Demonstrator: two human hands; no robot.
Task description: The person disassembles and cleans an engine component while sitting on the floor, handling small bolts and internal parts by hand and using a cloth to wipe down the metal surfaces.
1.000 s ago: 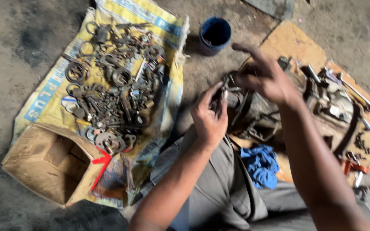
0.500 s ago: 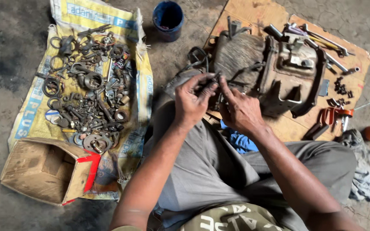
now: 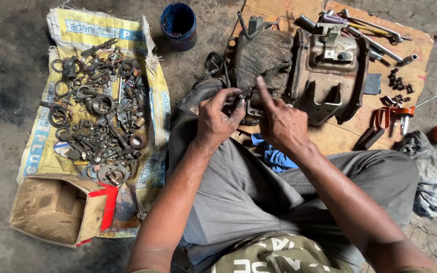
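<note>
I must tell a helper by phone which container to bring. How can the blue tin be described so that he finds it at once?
Start at the yellow sack covered with metal rings and bolts on the floor. Just past its top right corner stands the blue tin, alone on bare concrete. It is the only round, open, dark blue container; the nearby box is brown cardboard.

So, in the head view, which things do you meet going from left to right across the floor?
Cardboard box → sack with metal parts → blue can → left hand → right hand → metal housing → pliers → grey rag.
</note>
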